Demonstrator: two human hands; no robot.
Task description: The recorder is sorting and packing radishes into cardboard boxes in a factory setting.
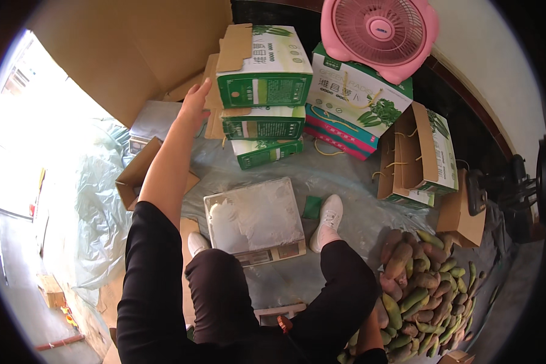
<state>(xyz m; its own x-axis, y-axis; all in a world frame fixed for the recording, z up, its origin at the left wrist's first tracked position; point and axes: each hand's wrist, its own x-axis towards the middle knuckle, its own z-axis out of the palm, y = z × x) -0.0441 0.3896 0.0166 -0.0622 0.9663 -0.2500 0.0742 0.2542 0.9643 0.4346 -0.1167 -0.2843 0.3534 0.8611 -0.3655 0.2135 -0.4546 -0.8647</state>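
My left hand point(195, 104) reaches forward with fingers and thumb apart, at the left side of a stack of green-and-white cartons. Its fingertips are beside the open cardboard flap point(212, 73) of the top carton point(264, 90); whether they touch it I cannot tell. Under it lie a second carton point(264, 127) and a third carton point(268, 155). Of my right arm only a bit of forearm shows at the lower edge, between my thigh and a heap of green radishes point(415, 297) and reddish-brown roots point(398, 261). My right hand's fingers are hidden.
A whitish, worn box point(252, 218) stands between my white shoes. A pink fan point(379, 29) sits on a large carton point(358, 91) at the back. Open cartons point(431, 151) stand at the right, near a black fan point(522, 182). Plastic sheeting point(103, 200) covers the left floor.
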